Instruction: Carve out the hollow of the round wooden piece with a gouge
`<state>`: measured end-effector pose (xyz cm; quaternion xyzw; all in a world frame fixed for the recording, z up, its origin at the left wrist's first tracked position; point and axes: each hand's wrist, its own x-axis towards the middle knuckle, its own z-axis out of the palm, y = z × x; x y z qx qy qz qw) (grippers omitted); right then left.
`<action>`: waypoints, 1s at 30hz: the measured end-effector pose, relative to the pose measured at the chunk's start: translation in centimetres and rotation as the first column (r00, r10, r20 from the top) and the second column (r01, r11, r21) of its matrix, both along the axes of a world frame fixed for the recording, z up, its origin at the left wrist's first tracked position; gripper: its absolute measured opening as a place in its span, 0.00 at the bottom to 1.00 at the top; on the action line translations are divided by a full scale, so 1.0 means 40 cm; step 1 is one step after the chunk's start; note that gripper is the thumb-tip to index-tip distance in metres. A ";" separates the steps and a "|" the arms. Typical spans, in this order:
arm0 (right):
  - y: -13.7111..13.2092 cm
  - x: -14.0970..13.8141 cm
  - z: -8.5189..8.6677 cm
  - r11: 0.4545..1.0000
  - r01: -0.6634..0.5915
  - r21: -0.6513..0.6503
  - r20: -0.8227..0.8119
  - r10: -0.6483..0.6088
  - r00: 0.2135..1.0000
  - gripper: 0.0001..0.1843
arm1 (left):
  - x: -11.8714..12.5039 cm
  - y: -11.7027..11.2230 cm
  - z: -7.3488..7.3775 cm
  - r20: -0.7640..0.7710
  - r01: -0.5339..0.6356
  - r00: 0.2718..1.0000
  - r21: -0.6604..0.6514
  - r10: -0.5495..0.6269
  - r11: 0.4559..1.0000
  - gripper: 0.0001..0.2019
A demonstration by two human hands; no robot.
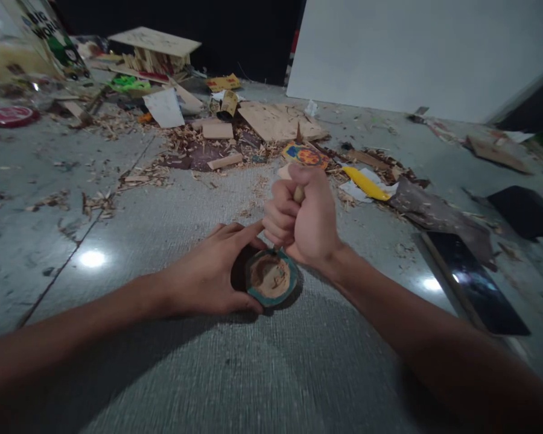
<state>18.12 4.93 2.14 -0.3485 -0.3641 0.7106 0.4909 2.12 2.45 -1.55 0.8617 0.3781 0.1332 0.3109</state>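
A small hollowed-out wooden piece, like a shallow bowl (271,278), rests on the grey surface with a teal rim and wood shavings inside it. My left hand (212,268) grips its left side, thumb at the near edge and fingers round the far side. Upright in the fist of my right hand (305,214) is a wooden-handled tool (299,193), with only the handle's rounded end showing on top. That fist sits right at the bowl's far rim. The tool's working end is hidden below the hand.
Wood shavings and offcuts lie across the back, near a flat wooden board (276,119) and a yellow-handled tool (366,183). A phone (475,280) lies at the right. A red lid (11,116) is at the far left. Behind stands a white panel (411,54).
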 end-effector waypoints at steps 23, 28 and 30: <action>0.063 0.040 -0.054 0.931 0.110 -0.349 -0.130 -0.164 0.978 0.26 | -0.015 0.000 -0.024 0.024 0.004 1.000 0.035 -0.005 0.999 0.62; 0.061 0.050 -0.067 0.905 0.124 -0.407 -0.145 -0.198 0.969 0.23 | -0.016 0.004 -0.025 0.027 0.040 0.999 0.041 -0.041 0.998 0.58; 0.065 0.058 -0.074 0.900 0.127 -0.418 -0.151 -0.206 0.967 0.22 | -0.015 0.006 -0.025 0.018 0.047 0.999 0.044 -0.048 0.998 0.54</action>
